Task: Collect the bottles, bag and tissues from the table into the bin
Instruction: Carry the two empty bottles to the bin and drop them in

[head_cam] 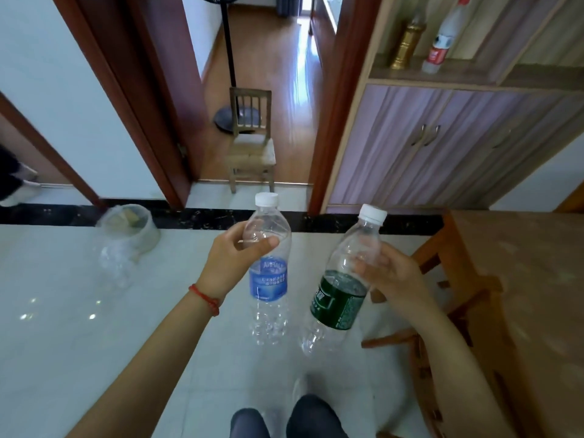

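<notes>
Above the pale tiled floor (79,311), your left hand (234,263) grips a clear plastic bottle with a blue label and white cap (268,270) around its upper body, thumb and fingers curled on it. Your right hand (388,273) holds a clear plastic bottle with a dark green label and white cap (341,295) the same way, tilted slightly right. The two bottles hang side by side, apart. A round bin lined with a clear plastic bag (132,229) stands on the floor to the left, well apart from both hands. A red string bracelet (205,298) circles your left wrist; a wooden table (521,279) sits at right.
</notes>
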